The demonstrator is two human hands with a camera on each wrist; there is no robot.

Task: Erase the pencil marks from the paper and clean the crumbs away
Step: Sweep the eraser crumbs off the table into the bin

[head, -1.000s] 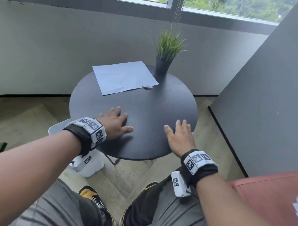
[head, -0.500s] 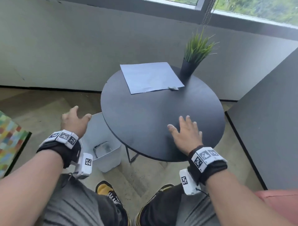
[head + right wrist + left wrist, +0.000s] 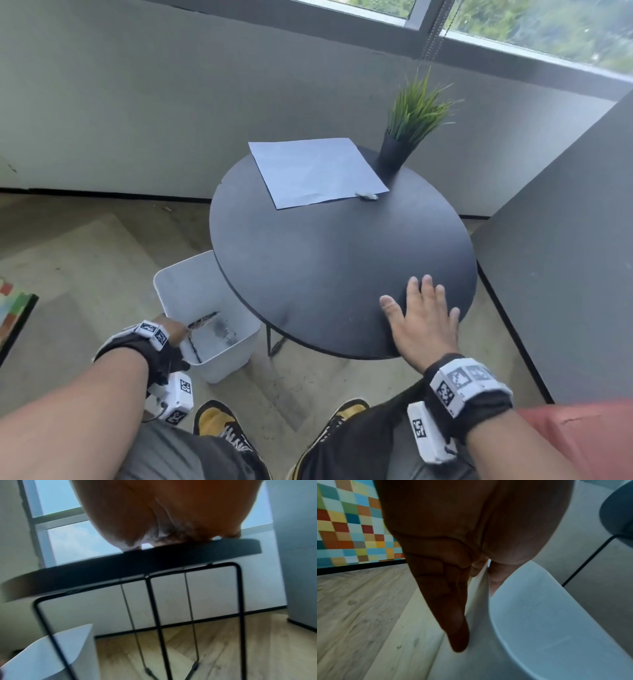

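Note:
A pale sheet of paper (image 3: 315, 171) lies on the far side of the round black table (image 3: 325, 257). A small whitish eraser (image 3: 368, 196) sits at the paper's near right corner. No crumbs or pencil marks can be made out. My right hand (image 3: 423, 315) lies flat, fingers spread, on the table's near right edge (image 3: 154, 563). My left hand (image 3: 171, 329) is down at the white bin (image 3: 205, 284) on the floor left of the table. It pinches the bin's near rim (image 3: 547, 615), fingers (image 3: 453, 608) outside and thumb (image 3: 494, 577) inside.
A potted grass plant (image 3: 411, 120) stands at the table's far right, beside the paper. A grey panel (image 3: 565, 240) rises close on the right. The bin holds dark debris. A coloured checked mat (image 3: 13, 308) lies far left, a red cushion (image 3: 582, 438) by my right arm.
My left hand came off the table, swung left and down, and took hold of the bin's rim. The right hand stayed flat on the table. The head view turned left.

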